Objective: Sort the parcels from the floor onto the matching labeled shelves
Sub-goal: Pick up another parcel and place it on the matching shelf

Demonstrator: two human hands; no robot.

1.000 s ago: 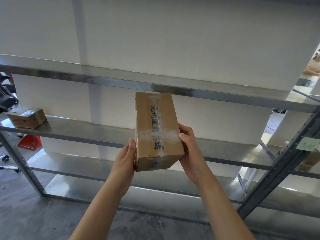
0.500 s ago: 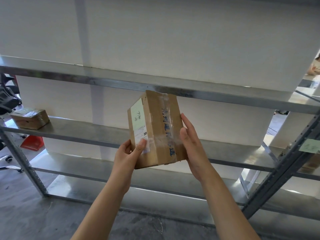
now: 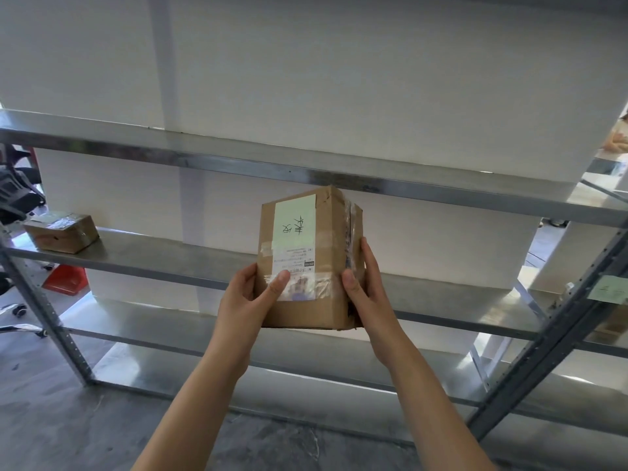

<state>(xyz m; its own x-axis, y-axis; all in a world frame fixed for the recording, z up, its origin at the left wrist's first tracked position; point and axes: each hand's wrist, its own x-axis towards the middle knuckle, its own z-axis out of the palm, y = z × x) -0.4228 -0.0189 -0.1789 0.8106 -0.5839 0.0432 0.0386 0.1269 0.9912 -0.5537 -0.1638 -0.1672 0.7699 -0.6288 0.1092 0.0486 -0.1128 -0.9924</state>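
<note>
Fingers (image 3: 279, 282) of the left hand (image 3: 244, 300) press flat on the labelled face of the parcel (image 3: 307, 260), thumb low over its taped shipping slip, while the right hand (image 3: 365, 287) clamps the opposite side, its fingers wrapped round the taped edge. Between the two the box hangs in the air, upright, in front of the middle shelf (image 3: 170, 263) and just under the front edge of the upper shelf (image 3: 238, 163), touching neither.

It looks a light thing: two hands hold it easily by the lower half. The cardboard seems stiff enough, though the corners are scuffed and the clear tape is glossy, so I would judge the plain card sides the surer hold and the tape the slippery part. A pale green note (image 3: 295, 220) with handwriting is stuck on the upper part of the face turned toward the person.

As for the rack, the middle shelf carries only a small flat box (image 3: 63, 232) near its left end. Another green note (image 3: 608, 288) is fixed to the right upright (image 3: 557, 331); I cannot read it.
</note>
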